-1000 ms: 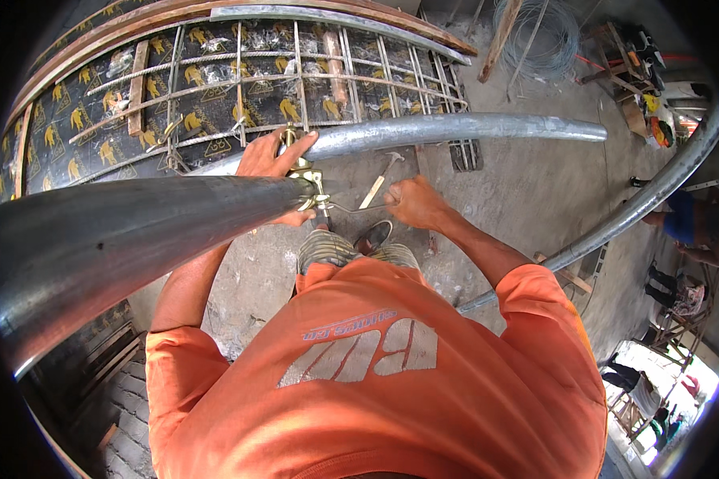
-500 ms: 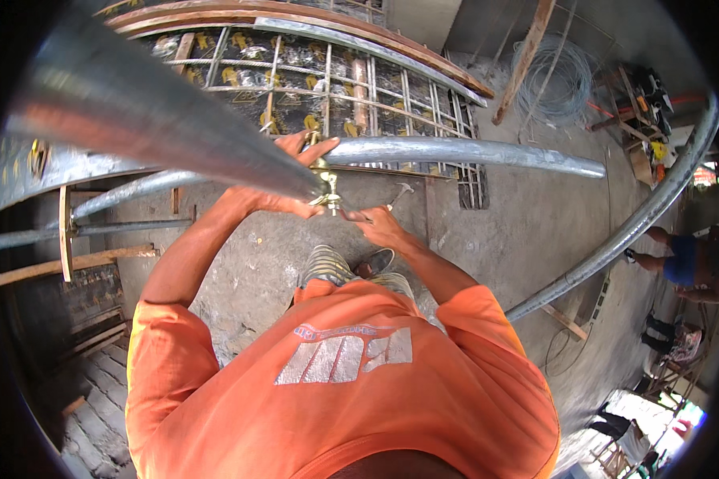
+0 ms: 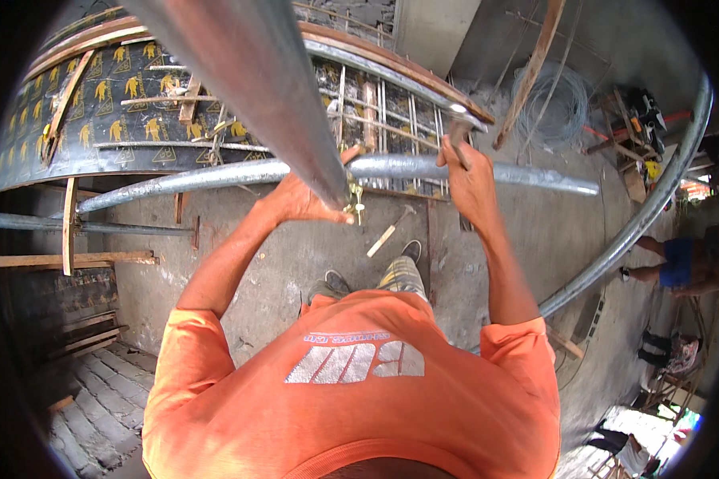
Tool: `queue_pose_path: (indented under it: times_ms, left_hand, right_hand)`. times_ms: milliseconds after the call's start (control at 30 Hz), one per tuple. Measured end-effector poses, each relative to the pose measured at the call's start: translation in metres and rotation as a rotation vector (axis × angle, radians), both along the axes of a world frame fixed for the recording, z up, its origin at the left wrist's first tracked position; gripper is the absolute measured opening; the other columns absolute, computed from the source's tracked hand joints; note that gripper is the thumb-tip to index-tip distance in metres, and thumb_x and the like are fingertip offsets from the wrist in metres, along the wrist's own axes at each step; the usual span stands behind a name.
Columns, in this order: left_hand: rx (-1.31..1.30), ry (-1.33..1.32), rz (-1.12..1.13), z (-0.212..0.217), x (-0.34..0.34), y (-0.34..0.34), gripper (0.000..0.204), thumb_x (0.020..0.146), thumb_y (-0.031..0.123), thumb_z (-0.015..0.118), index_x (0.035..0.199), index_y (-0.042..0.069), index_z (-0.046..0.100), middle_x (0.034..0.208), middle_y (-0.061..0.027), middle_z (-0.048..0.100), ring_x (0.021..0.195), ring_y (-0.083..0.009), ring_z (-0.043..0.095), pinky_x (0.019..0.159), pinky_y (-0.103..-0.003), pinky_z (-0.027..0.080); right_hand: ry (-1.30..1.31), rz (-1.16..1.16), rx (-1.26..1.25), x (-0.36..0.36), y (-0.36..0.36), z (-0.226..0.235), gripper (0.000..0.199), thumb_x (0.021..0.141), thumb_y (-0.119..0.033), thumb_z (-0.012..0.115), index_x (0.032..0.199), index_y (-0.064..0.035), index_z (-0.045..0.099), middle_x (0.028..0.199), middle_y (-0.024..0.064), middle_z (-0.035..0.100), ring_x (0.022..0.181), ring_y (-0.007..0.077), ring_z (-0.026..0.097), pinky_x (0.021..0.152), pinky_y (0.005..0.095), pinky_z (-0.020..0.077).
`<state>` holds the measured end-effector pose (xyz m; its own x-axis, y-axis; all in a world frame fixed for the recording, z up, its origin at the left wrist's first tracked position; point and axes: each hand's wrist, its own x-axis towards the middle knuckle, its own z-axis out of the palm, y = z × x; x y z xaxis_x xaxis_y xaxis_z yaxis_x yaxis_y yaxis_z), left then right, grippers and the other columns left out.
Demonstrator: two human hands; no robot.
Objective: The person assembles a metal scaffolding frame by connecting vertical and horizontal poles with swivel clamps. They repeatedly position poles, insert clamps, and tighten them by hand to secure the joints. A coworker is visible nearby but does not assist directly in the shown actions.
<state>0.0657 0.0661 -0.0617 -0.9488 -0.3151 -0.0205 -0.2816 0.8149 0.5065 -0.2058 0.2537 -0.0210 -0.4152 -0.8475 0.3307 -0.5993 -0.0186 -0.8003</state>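
A thick grey steel pipe [image 3: 240, 72] rises steeply toward the top of the view. My left hand [image 3: 305, 198] is closed around its lower part, thumb and fingers beside a brass-coloured scaffold clamp [image 3: 356, 201]. This clamp sits where the pipe crosses a horizontal steel pipe [image 3: 471, 165]; part of it is hidden behind the steep pipe. My right hand [image 3: 473, 185] is raised over the horizontal pipe, to the right of the clamp. Closed in its fingers is a short rusty-brown tool [image 3: 458, 132], its kind blurred and partly hidden.
On the concrete floor by my feet lies a hammer [image 3: 382, 241] with a pale handle. Beyond the pipes are a rebar grid and patterned panels [image 3: 148, 120]. A long pipe [image 3: 639, 215] slants along the right, near a wire coil [image 3: 551, 92]. Another person [image 3: 679, 262] is at far right.
My right hand has moved from beside the clamp up and to the right with the tool. My left hand stays at the clamp. The steep pipe appears more upright in view.
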Motion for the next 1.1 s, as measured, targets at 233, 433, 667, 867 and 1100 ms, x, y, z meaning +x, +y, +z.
queue_pose_path:
  times_ms: [233,433,667,867,1100]
  left_hand:
    - [0.042,0.197,0.347,-0.017,0.003,0.04,0.108,0.065,0.052,0.088,0.154,0.008,0.045,0.156,-0.0205,0.044,0.149,-0.0407,0.037,0.126,-0.053,0.026]
    - [-0.039,0.374,0.706,-0.036,-0.007,0.09,0.095,0.068,0.047,0.083,0.148,0.009,0.049,0.155,-0.0252,0.042,0.153,-0.0451,0.024,0.125,-0.065,0.012]
    - [0.235,0.789,1.412,-0.046,-0.076,0.135,0.09,0.076,0.03,0.087,0.151,0.004,0.043,0.151,-0.024,0.047,0.146,-0.0379,0.041,0.121,-0.048,0.033]
    - [0.371,0.81,1.578,-0.059,-0.088,0.129,0.069,0.075,0.03,0.09,0.127,0.002,0.055,0.112,-0.0191,0.069,0.109,-0.0298,0.068,0.093,-0.044,0.052]
    - [0.352,0.805,1.583,-0.058,-0.091,0.132,0.044,0.081,0.023,0.086,0.114,0.003,0.064,0.097,-0.0073,0.073,0.087,-0.0141,0.066,0.073,-0.034,0.052]
  right_hand:
    - [0.368,0.619,0.258,-0.073,-0.094,-0.042,0.036,0.089,-0.002,0.052,0.118,-0.0013,0.073,0.116,0.024,0.072,0.109,0.0416,0.069,0.099,0.0478,0.0537]
    - [0.14,0.988,0.57,-0.039,-0.145,-0.082,0.042,0.109,-0.031,0.053,0.142,-0.0057,0.062,0.141,0.0226,0.064,0.133,0.0341,0.06,0.113,0.0394,0.0445]
    - [-0.115,1.036,0.778,-0.018,-0.165,-0.094,0.068,0.11,-0.049,0.042,0.156,0.0016,0.041,0.154,0.0245,0.051,0.146,0.0348,0.045,0.121,0.041,0.0323]
    - [-0.114,1.143,0.607,-0.013,-0.171,-0.102,0.063,0.109,-0.052,0.044,0.139,0.0008,0.059,0.137,0.023,0.064,0.131,0.0329,0.058,0.111,0.043,0.0422]
    - [-0.122,1.186,0.659,-0.01,-0.179,-0.109,0.059,0.109,-0.049,0.042,0.139,0.0,0.058,0.133,0.026,0.065,0.126,0.0392,0.06,0.108,0.0437,0.0425]
